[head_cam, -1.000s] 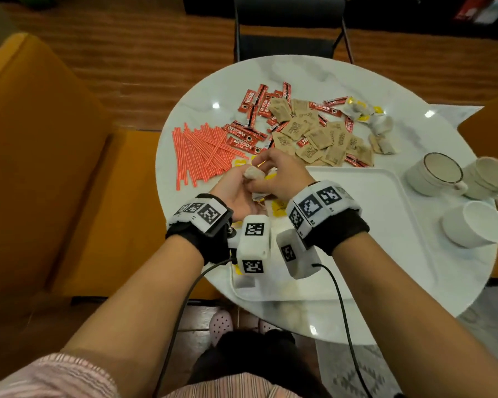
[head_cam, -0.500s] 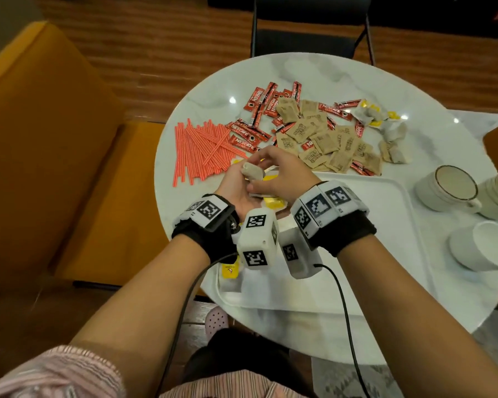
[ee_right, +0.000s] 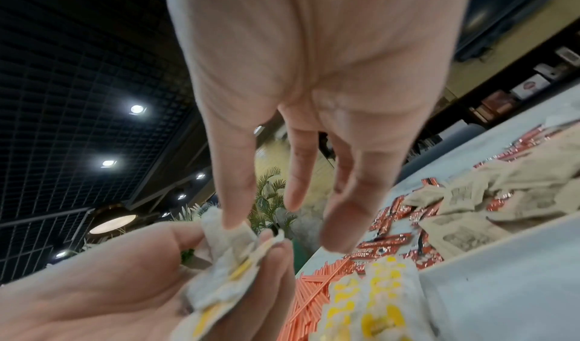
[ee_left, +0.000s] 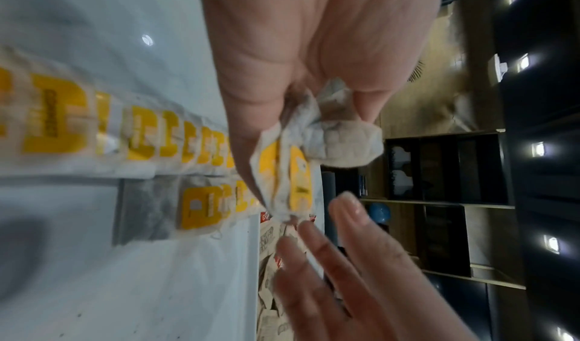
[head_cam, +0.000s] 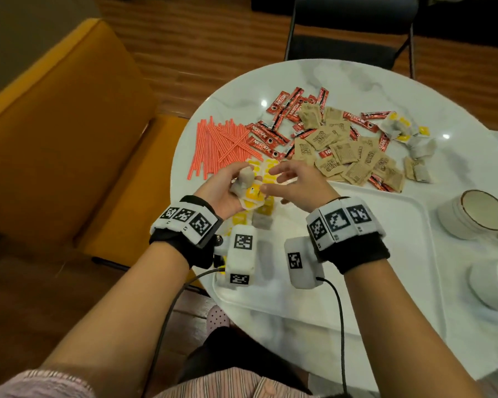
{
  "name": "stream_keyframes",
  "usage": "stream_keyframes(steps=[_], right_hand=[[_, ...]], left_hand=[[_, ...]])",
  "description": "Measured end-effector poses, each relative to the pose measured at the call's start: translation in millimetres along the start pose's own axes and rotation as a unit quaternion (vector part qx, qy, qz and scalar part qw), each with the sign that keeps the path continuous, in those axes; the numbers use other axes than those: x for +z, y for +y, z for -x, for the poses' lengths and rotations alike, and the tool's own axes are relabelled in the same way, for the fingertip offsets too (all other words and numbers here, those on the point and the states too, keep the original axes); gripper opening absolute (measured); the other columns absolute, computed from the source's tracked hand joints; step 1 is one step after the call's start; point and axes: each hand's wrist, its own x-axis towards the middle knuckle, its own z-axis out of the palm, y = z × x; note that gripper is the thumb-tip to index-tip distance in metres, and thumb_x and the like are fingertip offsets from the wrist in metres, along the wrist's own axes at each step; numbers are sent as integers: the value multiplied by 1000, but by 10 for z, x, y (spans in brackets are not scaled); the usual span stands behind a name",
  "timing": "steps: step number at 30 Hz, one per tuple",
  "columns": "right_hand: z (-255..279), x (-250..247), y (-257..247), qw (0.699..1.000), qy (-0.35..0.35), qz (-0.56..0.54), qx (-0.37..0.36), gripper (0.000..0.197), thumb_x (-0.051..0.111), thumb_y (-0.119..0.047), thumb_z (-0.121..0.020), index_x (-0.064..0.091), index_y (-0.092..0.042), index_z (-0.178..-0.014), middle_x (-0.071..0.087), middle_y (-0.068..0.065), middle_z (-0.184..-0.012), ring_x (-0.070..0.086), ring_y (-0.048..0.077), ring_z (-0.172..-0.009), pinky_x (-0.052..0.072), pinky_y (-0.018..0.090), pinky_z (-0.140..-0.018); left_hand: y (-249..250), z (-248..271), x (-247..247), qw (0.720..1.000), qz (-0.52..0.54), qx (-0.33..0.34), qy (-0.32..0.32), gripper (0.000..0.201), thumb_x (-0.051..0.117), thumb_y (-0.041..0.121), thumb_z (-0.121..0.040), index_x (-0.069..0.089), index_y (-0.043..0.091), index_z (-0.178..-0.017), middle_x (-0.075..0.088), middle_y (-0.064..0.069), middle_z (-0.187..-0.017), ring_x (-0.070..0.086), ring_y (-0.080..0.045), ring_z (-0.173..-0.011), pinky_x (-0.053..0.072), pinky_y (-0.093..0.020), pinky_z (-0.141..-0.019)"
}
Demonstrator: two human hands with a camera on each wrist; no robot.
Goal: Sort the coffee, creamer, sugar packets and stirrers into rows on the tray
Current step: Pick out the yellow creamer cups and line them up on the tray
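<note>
My left hand grips a crumpled bunch of white-and-yellow creamer packets above the left end of the white tray. My right hand hovers beside the bunch with straight, spread fingers; in the right wrist view its thumb tip touches the top packet. More creamer packets lie in rows on the tray under my hands. Orange stirrers, red coffee sachets and brown sugar packets lie loose on the table beyond the tray.
A few more creamer packets lie at the far right of the pile. White cups stand right of the tray. The round white table has a yellow seat on its left and a black chair behind.
My right hand, earlier curled on the bunch together with the left, has opened and drawn slightly to the right. The left hand still holds the packets.
</note>
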Motion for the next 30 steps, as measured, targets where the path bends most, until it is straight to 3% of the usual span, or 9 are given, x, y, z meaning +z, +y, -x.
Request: stream_keyframes(steps=[3,7,9,12,15,18,21,27,30], right_hand=[[24,87,31,999,-28,-2,16,26,73,-34,-75,56,-19,-88,53,-1,-80,55,15,-74,51,36,-74],[25,173,44,1000,-3,-4,-5,25,73,-26,-76,49,-24,-69,50,-5,-68,56,19,-74,51,43,-76],[28,176,43,1000,9,-23,-15,24,72,-22,-78,51,-26,-68,50,-5,-66,55,20,-74,50,46,-77],[32,155,56,999,20,-38,-32,22,70,-20,-80,53,-27,-67,52,-4,-69,55,19,-76,51,45,-76],[44,153,74,996,52,-58,-48,24,67,-16,-82,52,-26,-65,53,-6,-71,55,20,-79,50,43,-78],[81,159,103,990,85,-105,-32,24,66,-13,-82,52,-25,-67,54,-1,-72,56,22,-76,52,42,-69],[130,145,110,981,92,-168,-5,21,63,-8,-84,52,-19,-70,55,4,-74,56,17,-65,53,29,-59],[169,132,95,981,91,-173,11,20,62,-6,-84,52,-19,-72,56,3,-75,54,15,-65,53,29,-60],[202,147,127,986,95,-137,6,19,62,-8,-85,55,-22,-74,61,7,-81,54,17,-64,49,28,-58]], left_hand=[[4,51,-7,999,37,23,1,31,42,15,-94,53,6,-67,55,-9,-67,56,-21,-56,50,-29,-56],[-10,140,32,998,51,20,-5,16,46,17,-91,48,8,-78,50,-9,-76,51,-21,-68,43,-35,-67],[-27,193,46,999,51,8,-16,17,49,17,-90,49,7,-77,54,-11,-74,54,-24,-70,46,-37,-71],[-72,226,36,1000,17,2,-22,15,47,14,-91,46,11,-77,57,-5,-61,59,-18,-54,54,-30,-59],[-113,244,4,1000,21,12,-19,20,43,9,-90,42,14,-71,49,2,-47,50,-12,-40,51,-24,-55],[-137,236,-61,1000,7,4,-11,17,40,5,-84,39,17,-73,44,-2,-61,44,-15,-53,44,-30,-65],[-89,232,-102,999,-44,-13,12,18,32,1,-82,46,13,-77,51,-7,-79,49,-21,-68,46,-33,-65],[72,210,-164,997,-77,-25,20,21,25,0,-80,37,13,-69,50,-6,-68,52,-19,-56,49,-26,-54],[116,220,-147,995,-86,-39,17,17,36,13,-87,44,12,-72,46,-4,-64,46,-18,-55,47,-21,-47]])
